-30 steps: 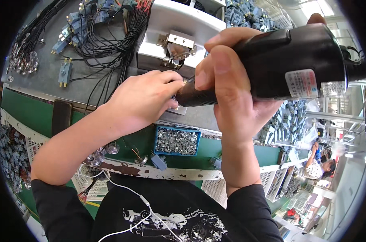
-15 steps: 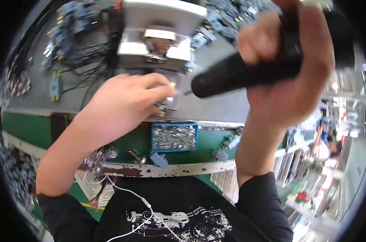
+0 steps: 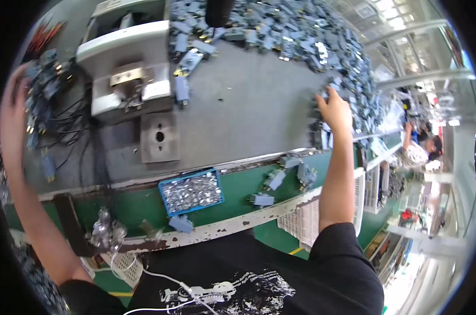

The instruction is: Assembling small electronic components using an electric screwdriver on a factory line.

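In the head view, the left hand (image 3: 17,92) was a blur by the wired blocks (image 3: 48,81) at the left of the desk (image 3: 259,105). The right hand (image 3: 336,111) was at the edge of the big block pile (image 3: 301,31) on the right. I could not tell if the hands were wide or holding blocks. A blue tray (image 3: 220,185) held shiny bits (image 3: 192,191)

Glossy silver metal parts (image 3: 191,191) in a blue rectangular plastic tray (image 3: 196,208); beyond it, a dull grey square metal plate (image 3: 168,149); right of it, matt blue-grey boxy plastic pieces (image 3: 274,179).
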A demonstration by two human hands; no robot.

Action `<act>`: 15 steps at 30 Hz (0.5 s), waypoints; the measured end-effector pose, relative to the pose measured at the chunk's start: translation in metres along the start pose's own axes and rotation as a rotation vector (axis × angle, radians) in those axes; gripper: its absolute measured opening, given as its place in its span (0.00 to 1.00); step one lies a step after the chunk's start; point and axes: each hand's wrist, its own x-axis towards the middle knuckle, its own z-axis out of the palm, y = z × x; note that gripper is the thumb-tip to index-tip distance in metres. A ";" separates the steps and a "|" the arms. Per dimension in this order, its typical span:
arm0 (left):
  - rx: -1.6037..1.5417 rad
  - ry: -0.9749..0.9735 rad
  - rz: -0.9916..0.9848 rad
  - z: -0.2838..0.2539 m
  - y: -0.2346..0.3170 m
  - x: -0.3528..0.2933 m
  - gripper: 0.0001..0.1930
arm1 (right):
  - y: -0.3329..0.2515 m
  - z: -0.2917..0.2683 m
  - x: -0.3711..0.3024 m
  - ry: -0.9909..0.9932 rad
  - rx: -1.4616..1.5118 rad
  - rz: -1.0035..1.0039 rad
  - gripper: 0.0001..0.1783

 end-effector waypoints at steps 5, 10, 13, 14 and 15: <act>0.122 0.206 0.263 0.004 0.143 -0.019 0.19 | 0.000 0.010 -0.009 0.107 0.051 -0.202 0.25; -0.250 -0.494 0.374 -0.020 0.237 -0.071 0.10 | -0.081 -0.031 -0.076 0.089 0.978 -0.379 0.29; -0.182 -0.822 0.450 -0.029 0.253 -0.113 0.09 | -0.155 -0.040 -0.128 -0.006 1.178 -0.805 0.32; -0.135 -0.891 0.493 -0.027 0.254 -0.117 0.09 | -0.174 -0.040 -0.134 0.033 1.035 -1.000 0.31; -0.134 -0.886 0.495 -0.025 0.255 -0.116 0.09 | -0.191 -0.046 -0.138 0.048 0.952 -1.074 0.31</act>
